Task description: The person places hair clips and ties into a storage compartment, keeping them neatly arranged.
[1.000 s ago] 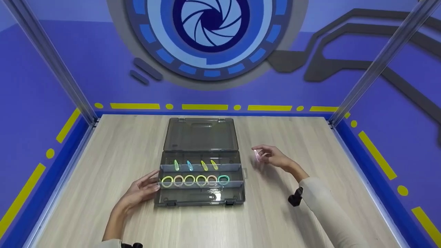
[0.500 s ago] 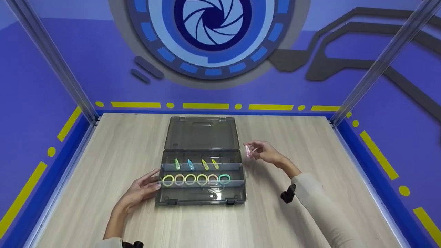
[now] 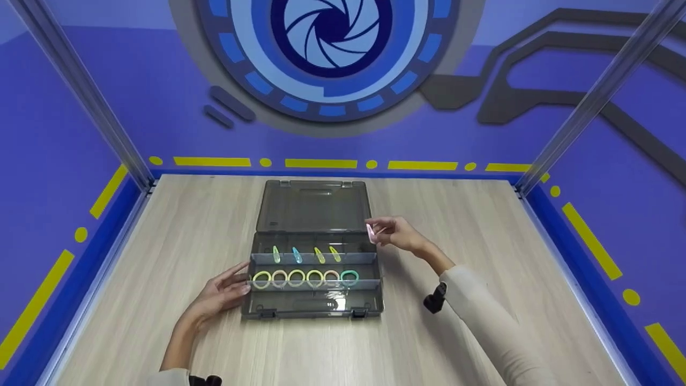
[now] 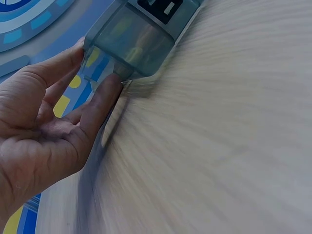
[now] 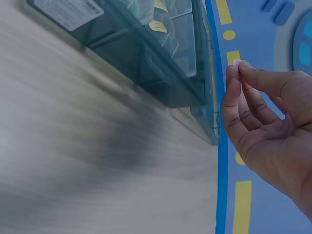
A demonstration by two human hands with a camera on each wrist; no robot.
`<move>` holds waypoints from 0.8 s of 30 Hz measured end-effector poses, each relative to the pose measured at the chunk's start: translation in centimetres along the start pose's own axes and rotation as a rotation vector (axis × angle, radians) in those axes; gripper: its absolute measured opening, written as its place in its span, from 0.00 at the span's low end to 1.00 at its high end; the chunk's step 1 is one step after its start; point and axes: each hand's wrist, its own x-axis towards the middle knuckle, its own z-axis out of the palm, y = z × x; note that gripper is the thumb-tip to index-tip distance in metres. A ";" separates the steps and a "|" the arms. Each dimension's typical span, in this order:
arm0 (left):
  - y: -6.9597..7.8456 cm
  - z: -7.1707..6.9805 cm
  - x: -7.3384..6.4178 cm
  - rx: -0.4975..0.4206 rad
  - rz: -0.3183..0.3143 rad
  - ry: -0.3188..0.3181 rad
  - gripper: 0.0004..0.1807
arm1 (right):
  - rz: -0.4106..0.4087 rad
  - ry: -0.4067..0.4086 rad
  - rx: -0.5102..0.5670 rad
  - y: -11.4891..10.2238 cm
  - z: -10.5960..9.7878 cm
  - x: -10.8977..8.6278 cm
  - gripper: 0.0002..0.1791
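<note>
A smoky clear plastic box point(image 3: 292, 311) stands with its lid point(image 3: 314, 206) folded back. My right hand point(image 3: 401, 235) holds a pink hair clip point(image 3: 370, 233) between thumb and fingertips, beside the box's right rear corner. In the right wrist view only a small bit of the pink clip point(image 5: 236, 63) shows at the fingertips. My left hand point(image 3: 215, 296) rests its extended fingers and thumb against the box's left side. Several hair clips, green, blue point(image 3: 297, 255) and yellow point(image 3: 319, 255), stand in a row in the back compartment. Several coloured hair ties point(image 3: 297, 278) line the middle one.
The box's front compartment point(image 3: 300, 301) has two dark latches on its outer edge. Pale wood tabletop point(image 3: 455, 214) lies around the box. Blue patterned walls point(image 3: 343, 145) and metal posts point(image 3: 600, 96) bound the table at the back and sides.
My right hand has moved left with the pink hair clip, from out over the table to the box's right rear corner. My left hand stays at the box's side.
</note>
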 end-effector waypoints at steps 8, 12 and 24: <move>-0.2 -0.1 0.1 -0.002 -0.006 0.007 0.42 | -0.022 -0.003 -0.054 -0.3 1.6 1.3 0.24; -0.3 -0.1 0.2 0.003 -0.004 0.001 0.42 | -0.049 -0.023 -0.130 -0.4 2.4 1.7 0.23; -0.3 -0.2 0.1 -0.002 0.012 0.000 0.42 | -0.173 -0.113 -0.349 -0.1 4.0 3.2 0.21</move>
